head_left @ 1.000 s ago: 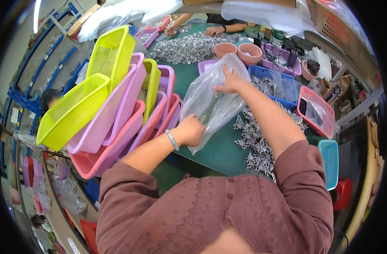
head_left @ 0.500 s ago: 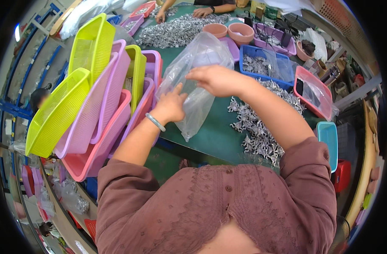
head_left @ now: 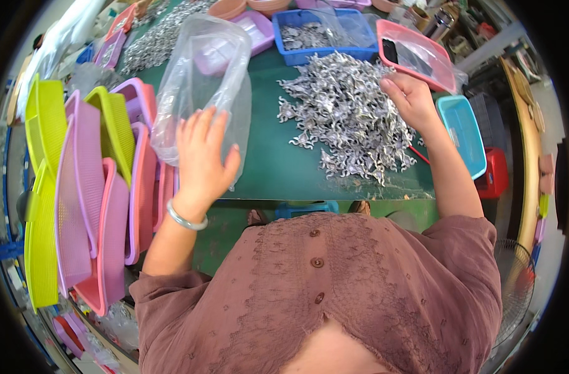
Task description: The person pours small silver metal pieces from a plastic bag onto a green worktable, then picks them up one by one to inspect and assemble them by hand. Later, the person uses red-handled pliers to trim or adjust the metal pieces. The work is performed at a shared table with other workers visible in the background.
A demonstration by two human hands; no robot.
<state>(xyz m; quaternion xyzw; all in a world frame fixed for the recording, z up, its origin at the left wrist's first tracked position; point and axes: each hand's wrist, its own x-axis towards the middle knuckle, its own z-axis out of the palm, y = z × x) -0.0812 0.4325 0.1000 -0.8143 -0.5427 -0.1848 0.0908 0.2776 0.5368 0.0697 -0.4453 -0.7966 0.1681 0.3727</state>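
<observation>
Head view | left hand (head_left: 200, 153) fingers spread on clear bag (head_left: 200, 81) | right hand (head_left: 411, 96) fingers curled on metal pieces (head_left: 347, 112) | baskets (head_left: 97, 187) left

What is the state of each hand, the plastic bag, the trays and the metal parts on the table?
left hand: open, flat on the clear plastic bag
clear plastic bag: open, puffed up, looks empty
right hand: on the heap of metal parts; grip hidden
heap of metal parts: loose on the green table
blue tray: holds some parts
yellow and pink trays: stacked on edge
</observation>
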